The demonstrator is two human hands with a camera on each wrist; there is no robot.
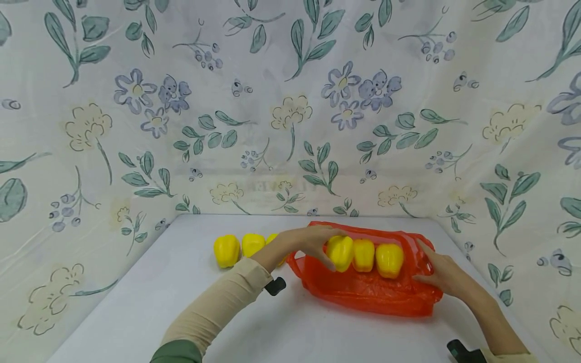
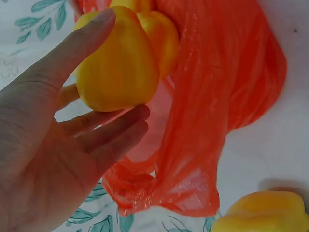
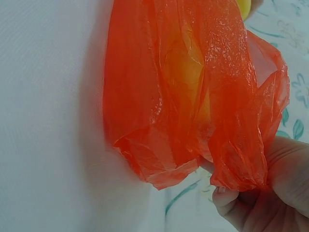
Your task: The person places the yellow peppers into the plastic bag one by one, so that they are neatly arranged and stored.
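Note:
Thumb and fingers of my left hand (image 1: 313, 242) hold a yellow bell pepper (image 1: 340, 253) at the open mouth of a red plastic bag (image 1: 367, 298). In the left wrist view the thumb lies over this pepper (image 2: 118, 67), with fingers under its other side. Two more yellow peppers, one in the middle (image 1: 363, 255) and one at the right (image 1: 389, 260), sit in the bag. My right hand (image 1: 442, 272) grips the bag's right edge; the right wrist view shows its thumb and fingers (image 3: 226, 199) pinching the gathered plastic.
Left of the bag, yellow peppers stand in a row on the white table (image 1: 136, 302): one at the end (image 1: 226, 251), one beside it (image 1: 253, 245), and a third (image 1: 271, 238) partly behind my left forearm. A floral-patterned sheet (image 1: 254, 126) rises behind the table.

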